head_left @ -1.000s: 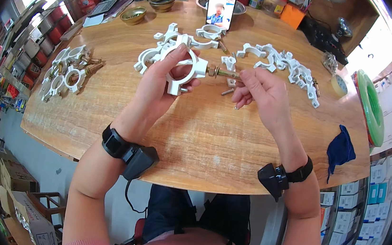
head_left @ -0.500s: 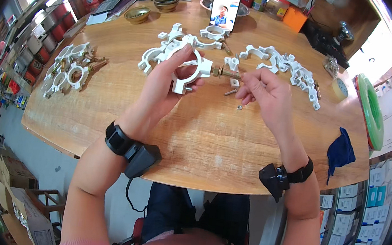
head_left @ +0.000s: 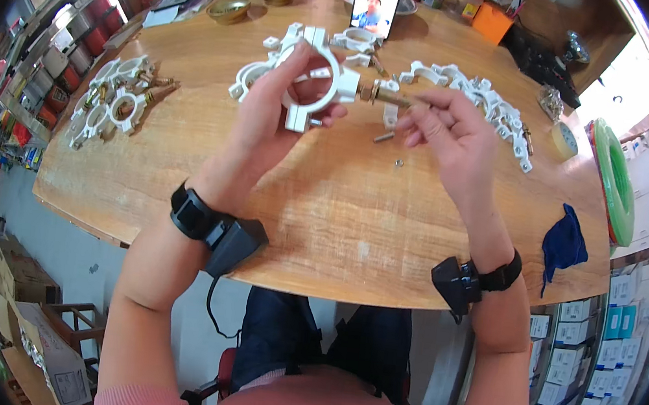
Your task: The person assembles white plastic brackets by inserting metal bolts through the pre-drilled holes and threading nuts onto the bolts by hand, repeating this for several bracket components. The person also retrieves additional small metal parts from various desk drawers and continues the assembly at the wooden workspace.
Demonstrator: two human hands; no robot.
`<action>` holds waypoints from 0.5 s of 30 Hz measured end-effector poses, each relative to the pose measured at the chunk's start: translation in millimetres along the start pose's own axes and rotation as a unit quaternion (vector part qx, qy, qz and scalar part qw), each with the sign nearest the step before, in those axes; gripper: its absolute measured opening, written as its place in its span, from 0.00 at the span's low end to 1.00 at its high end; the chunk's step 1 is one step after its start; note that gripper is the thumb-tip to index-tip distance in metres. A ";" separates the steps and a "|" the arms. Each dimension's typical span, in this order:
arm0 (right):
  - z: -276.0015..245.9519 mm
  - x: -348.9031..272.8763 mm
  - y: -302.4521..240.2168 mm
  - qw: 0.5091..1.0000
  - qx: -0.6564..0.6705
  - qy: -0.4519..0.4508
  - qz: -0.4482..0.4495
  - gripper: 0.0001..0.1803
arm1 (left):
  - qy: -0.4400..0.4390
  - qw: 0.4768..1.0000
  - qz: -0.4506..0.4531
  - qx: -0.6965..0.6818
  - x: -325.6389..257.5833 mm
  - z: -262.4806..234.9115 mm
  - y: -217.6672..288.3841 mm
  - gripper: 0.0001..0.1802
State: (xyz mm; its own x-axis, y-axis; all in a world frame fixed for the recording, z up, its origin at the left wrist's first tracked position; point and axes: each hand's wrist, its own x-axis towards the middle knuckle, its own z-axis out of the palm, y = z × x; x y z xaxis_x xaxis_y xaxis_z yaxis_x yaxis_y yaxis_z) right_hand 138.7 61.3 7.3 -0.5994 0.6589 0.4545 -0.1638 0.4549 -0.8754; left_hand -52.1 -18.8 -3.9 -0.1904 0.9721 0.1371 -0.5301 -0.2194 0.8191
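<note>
White pipe clamp (head_left: 314, 89) sits raised above the wooden table (head_left: 324, 202), gripped by the left hand (head_left: 270, 122), whose fingers close around its ring and hide its near side. A brass bolt (head_left: 387, 96) sticks out to the right, its end pinched between the right hand's (head_left: 450, 137) fingertips. More white clamps (head_left: 470, 99) lie beyond; a tiny nut (head_left: 398, 162) rests nearby, hard to make out.
</note>
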 end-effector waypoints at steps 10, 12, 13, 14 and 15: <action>1.5 2.4 0.0 0.999 -0.023 0.025 -0.017 0.11 | -0.001 0.998 0.000 0.058 -2.1 8.9 5.6 0.23; -1.0 0.8 -0.6 0.999 -0.018 0.028 -0.009 0.12 | 0.010 0.999 -0.028 0.042 -4.2 13.2 4.5 0.21; -2.9 0.1 -1.4 0.999 -0.020 0.015 0.043 0.12 | 0.006 0.999 -0.029 0.046 -4.4 13.0 3.7 0.21; -5.2 -0.4 -1.8 0.995 -0.021 0.002 0.095 0.13 | -0.001 0.999 -0.037 0.030 -4.0 11.4 2.8 0.21; -5.1 -1.4 -4.2 0.995 -0.017 0.011 0.096 0.13 | -0.009 0.999 -0.051 0.014 -5.2 10.9 3.0 0.20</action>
State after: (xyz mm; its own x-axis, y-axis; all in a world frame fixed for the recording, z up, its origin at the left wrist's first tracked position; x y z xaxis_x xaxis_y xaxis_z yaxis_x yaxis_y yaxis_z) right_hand 144.2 61.6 11.2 -0.5996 0.7483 0.2838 -0.0207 0.3400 -0.9402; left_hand -43.7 -23.6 3.9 -0.1218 0.9906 0.0624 -0.5228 -0.1175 0.8443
